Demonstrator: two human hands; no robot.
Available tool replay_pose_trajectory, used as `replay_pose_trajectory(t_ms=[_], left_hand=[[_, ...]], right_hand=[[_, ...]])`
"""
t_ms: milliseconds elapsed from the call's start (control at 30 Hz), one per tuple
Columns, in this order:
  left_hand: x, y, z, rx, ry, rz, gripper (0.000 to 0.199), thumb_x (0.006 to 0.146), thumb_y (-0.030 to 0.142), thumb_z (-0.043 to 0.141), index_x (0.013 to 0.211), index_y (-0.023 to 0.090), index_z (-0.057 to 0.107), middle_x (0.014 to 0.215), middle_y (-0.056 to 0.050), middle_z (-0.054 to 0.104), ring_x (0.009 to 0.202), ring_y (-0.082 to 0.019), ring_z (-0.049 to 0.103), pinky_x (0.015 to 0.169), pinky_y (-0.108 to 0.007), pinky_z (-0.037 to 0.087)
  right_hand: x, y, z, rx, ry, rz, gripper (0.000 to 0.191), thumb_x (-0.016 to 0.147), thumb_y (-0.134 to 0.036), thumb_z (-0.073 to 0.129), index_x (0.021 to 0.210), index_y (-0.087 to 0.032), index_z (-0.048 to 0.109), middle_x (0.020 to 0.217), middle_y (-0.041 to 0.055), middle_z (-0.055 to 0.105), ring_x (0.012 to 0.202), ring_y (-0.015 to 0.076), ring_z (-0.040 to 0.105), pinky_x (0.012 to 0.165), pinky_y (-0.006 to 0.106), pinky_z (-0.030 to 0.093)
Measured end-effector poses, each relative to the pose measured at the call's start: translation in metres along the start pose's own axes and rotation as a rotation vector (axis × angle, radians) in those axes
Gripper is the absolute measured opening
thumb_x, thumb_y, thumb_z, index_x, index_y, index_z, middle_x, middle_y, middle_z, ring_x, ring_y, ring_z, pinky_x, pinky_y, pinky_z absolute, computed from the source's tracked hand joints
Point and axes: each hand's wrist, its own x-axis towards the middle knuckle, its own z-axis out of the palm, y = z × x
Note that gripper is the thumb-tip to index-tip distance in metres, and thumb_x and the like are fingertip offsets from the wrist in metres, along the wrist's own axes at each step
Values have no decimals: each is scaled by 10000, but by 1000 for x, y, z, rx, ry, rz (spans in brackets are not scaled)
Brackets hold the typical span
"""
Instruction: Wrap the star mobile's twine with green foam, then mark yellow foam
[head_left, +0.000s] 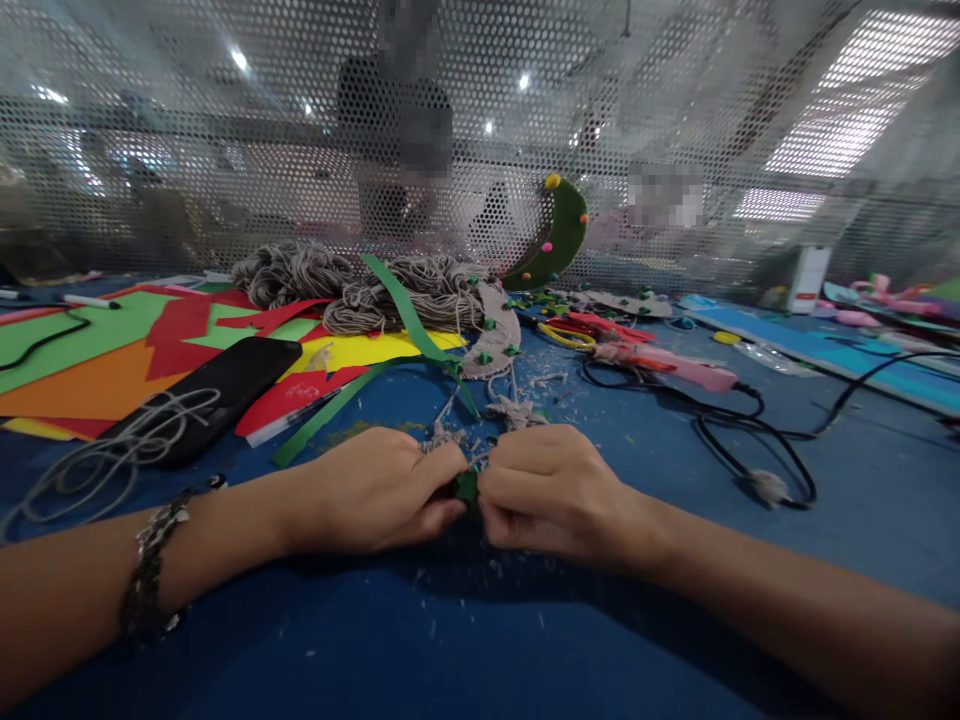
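A small dark green piece (466, 487), folded or crumpled, sits between my two hands just above the blue table. My left hand (375, 490) pinches it between thumb and curled fingers. From the other side my right hand (559, 490) closes on its edge; the fingertips are partly hidden. Just behind my knuckles lie grey stars (514, 412) with thin cords. Beyond them a grey crescent (491, 335) carries small green ornaments. A green ribbon-like strip (409, 310) bends up across the crescent's left side.
Skeins of grey yarn (405, 290) lie behind coloured sheets (112, 345) and a black phone (217, 390). At right are a pink glue gun (675, 367), its black cord (787, 437) and a blue board (825, 350). A green crescent (566, 235) stands by the perforated screen (300, 150).
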Motion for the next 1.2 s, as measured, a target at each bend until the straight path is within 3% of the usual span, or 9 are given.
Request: replay_pose_trajectory(t_ms=[100, 233, 433, 633, 867, 1033, 1200], left_hand=[[-2, 1, 2, -110, 46, -80, 205, 848, 365, 293, 749, 195, 349, 598, -13, 546, 522, -182, 530, 439, -245, 287], [-2, 3, 3, -161, 23, -119, 183, 867, 308, 249, 770, 192, 352, 636, -22, 549, 550, -189, 530, 465, -258, 311], [0, 4, 3, -100, 27, -83, 117, 847, 229, 272, 840, 168, 372, 665, -28, 553, 554, -183, 526, 483, -269, 342], [0, 7, 1, 26, 50, -63, 159, 835, 234, 280, 777, 164, 410, 606, -29, 538, 511, -191, 522, 472, -285, 340], [1, 12, -1, 50, 0, -275, 282, 847, 417, 295, 834, 164, 419, 639, -35, 572, 562, -222, 567, 470, -291, 370], [1, 15, 1, 150, 18, -267, 225, 857, 309, 266, 844, 147, 421, 629, -52, 591, 539, -226, 578, 478, -310, 389], [1, 13, 1, 218, 16, -208, 203, 843, 260, 240, 855, 136, 401, 544, -30, 551, 448, -213, 533, 419, -297, 356]], right_hand=[[-2, 2, 1, -63, -17, 10, 234, 730, -113, 425, 505, -176, 441, 466, -40, 382, 459, 85, 290, 458, 226, 227], [-3, 6, -2, -83, -84, 73, 186, 716, -136, 416, 539, -174, 460, 486, -30, 424, 458, 86, 328, 458, 225, 249], [1, 3, -13, 181, -269, 289, 111, 745, -220, 450, 820, -151, 493, 644, -2, 549, 546, 85, 470, 514, 196, 362], [5, -7, -5, 619, -114, 698, 47, 758, -171, 463, 798, -176, 439, 730, -11, 538, 632, 66, 517, 590, 176, 425], [8, -12, 0, 897, -27, 953, 63, 751, -207, 484, 734, -173, 433, 669, -34, 481, 594, 55, 475, 537, 164, 407], [7, -11, -1, 836, -33, 884, 39, 762, -193, 461, 768, -161, 440, 694, -15, 516, 610, 65, 505, 542, 176, 421], [3, -1, -7, 437, -214, 516, 87, 797, -152, 413, 813, -151, 499, 729, 8, 560, 644, 77, 509, 590, 191, 412]])
